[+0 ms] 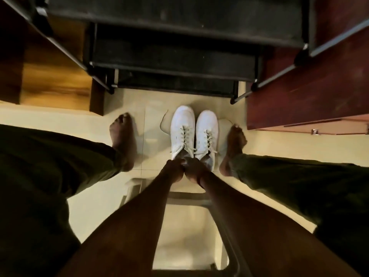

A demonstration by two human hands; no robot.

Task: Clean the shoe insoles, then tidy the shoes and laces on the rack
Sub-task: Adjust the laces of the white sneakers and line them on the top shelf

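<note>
pale floor tiles (279, 144) are filling the middle of my view, with a black shoe rack (175, 56) standing at twelve o'clock, its shelves looking bare from here. a pair of white shoes (194, 134) is sitting side by side on the floor just in front of the rack, toes pointing to twelve o'clock and heels toward me, laces (187, 134) threaded but with loose ends trailing near the tongues. thin pale shapes are peeking out from under the pair at nine and three o'clock; i am guessing these are the insoles, though i cannot be sure.

my left hand (172, 168) and right hand (196, 169) are meeting at the heels, at six o'clock of the shoes, fingers curled down around the heel openings. the left seems to be gripping the left shoe's collar and the right the right shoe's, but the fingertips are hidden, so i cannot tell how firmly either is holding.

i am judging that the tidying step is in hand: the pair is about to go onto the rack. the next move is calling for a firm pinch on both heels, a level lift toward twelve o'clock, and care that the loose lace ends are not snagging on the shelf edge.
</note>
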